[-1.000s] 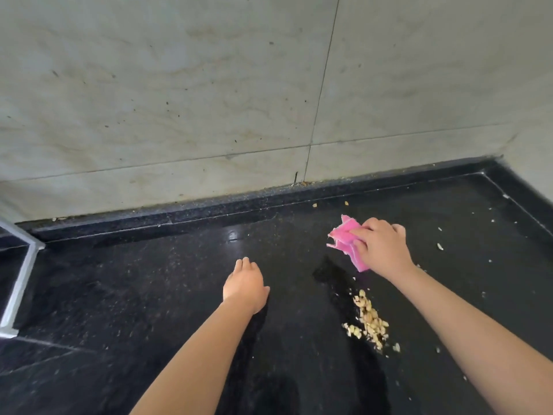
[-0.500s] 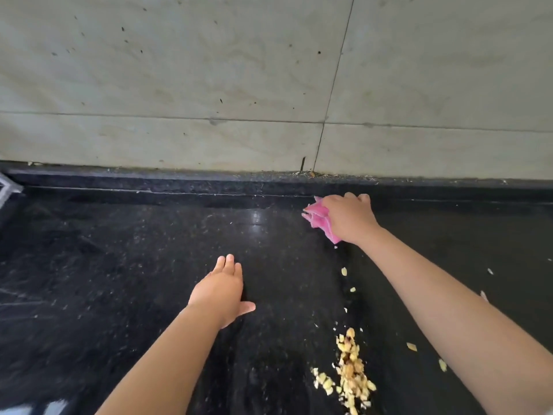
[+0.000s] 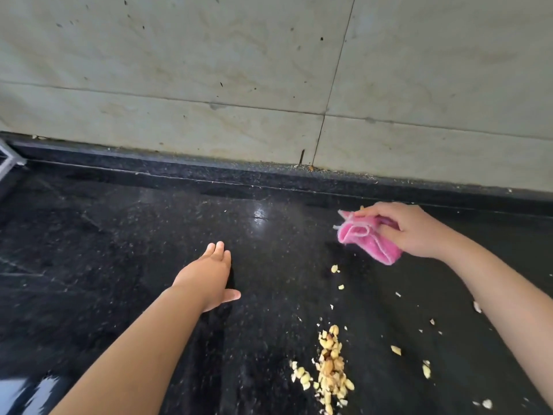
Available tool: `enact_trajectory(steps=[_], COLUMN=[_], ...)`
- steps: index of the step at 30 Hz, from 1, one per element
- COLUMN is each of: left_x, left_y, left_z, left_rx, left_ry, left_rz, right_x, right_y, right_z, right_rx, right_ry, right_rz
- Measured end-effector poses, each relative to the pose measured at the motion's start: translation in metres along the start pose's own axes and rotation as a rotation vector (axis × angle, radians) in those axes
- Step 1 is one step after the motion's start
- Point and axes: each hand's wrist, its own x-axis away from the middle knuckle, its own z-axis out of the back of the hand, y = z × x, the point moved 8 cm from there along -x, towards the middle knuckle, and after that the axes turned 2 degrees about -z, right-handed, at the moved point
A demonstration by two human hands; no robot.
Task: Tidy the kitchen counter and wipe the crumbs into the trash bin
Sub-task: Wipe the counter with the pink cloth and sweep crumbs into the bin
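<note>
My right hand (image 3: 414, 229) grips a bunched pink cloth (image 3: 366, 239), held just above the black counter (image 3: 119, 265) near the back ledge. A heap of pale yellow crumbs (image 3: 329, 371) lies on the counter in front of the cloth, close to the bottom of the view. Loose crumbs (image 3: 335, 268) trail between the heap and the cloth, and more are scattered to the right (image 3: 395, 350). My left hand (image 3: 209, 278) rests flat on the counter, fingers stretched forward, to the left of the crumbs. No trash bin is in view.
A pale tiled wall (image 3: 209, 70) rises behind a low dark ledge (image 3: 179, 167) at the counter's back. A white metal frame (image 3: 9, 158) pokes in at the far left. A wet glare marks the counter's middle.
My right hand with the cloth went to the back ledge, then came away to the right and lifted slightly. My left hand stayed flat. The view shifted.
</note>
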Motion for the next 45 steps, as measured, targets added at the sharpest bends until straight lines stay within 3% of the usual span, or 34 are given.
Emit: enact_trajectory(steps=[5,8,12,15,17,20,23,27,31,36,39,41,45], left_x=[0.001,0.002,0.003,0.003,0.003,0.001,0.001,0.001,0.002,0.003,0.002,0.003,0.003], left_y=[0.001,0.001,0.001,0.001,0.001,0.001,0.001,0.0,0.0,-0.001,-0.001,-0.001,-0.001], left_z=[-0.001,0.001,0.004,0.002,0.002,0.002,0.0,0.0,0.001,0.0,0.001,0.001,-0.001], left_rx=[0.005,0.014,-0.002,-0.002,-0.012,-0.02,-0.019,-0.011,-0.008,-0.007,-0.004,0.011,0.031], left_ry=[-0.008,-0.009,-0.015,-0.028,-0.029,-0.024,-0.026,-0.027,-0.03,-0.038,-0.026,-0.018,-0.01], left_rz=[0.01,0.015,0.022,0.028,0.025,0.021,0.016,0.01,0.007,0.007,0.004,0.0,-0.01], right_x=[-0.029,-0.039,-0.044,-0.024,-0.006,-0.002,-0.022,-0.042,-0.053,-0.024,-0.026,-0.04,-0.071], right_y=[0.068,0.068,0.034,0.004,-0.007,0.004,0.031,0.035,-0.007,-0.046,-0.045,-0.041,-0.035], right_z=[-0.001,-0.016,-0.036,-0.055,-0.045,-0.011,-0.002,-0.025,-0.045,-0.066,-0.03,-0.014,-0.045], right_rx=[0.156,0.167,0.241,0.182,0.084,-0.063,0.077,0.203,0.271,0.204,0.14,0.225,0.375], right_ry=[0.173,0.21,0.11,-0.06,-0.049,0.12,0.225,0.16,0.114,-0.152,0.005,0.142,0.074], right_rz=[-0.39,-0.464,-0.316,-0.072,0.009,-0.059,-0.272,-0.49,-0.286,0.07,0.058,-0.027,-0.301])
